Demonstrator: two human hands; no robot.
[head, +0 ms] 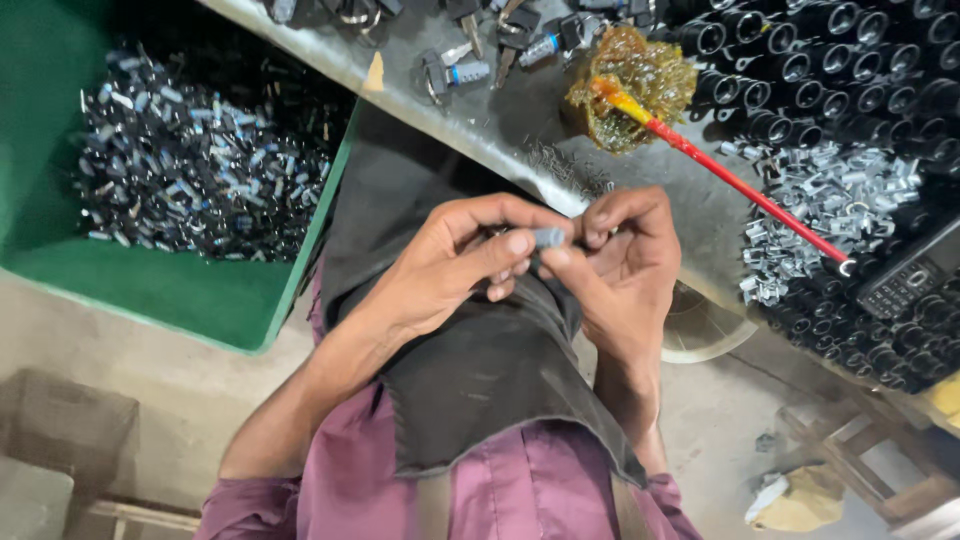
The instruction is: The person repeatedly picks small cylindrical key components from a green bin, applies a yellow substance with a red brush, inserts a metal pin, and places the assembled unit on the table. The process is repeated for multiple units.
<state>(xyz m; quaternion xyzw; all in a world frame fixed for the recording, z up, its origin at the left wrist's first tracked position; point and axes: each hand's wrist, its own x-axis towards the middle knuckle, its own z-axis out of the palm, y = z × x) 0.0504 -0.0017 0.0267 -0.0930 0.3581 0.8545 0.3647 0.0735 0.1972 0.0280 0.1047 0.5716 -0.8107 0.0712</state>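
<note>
Shiny metal clips (830,200), matt dark cloth (470,360), smooth green plastic bin (150,290).

A bin (150,290) sits at the left with small metal parts (190,165) in it. The counter (500,130) runs across the far side; keys (470,60) lie on it, a brush (720,170) to their right, cylinders (830,60) at far right.
</note>
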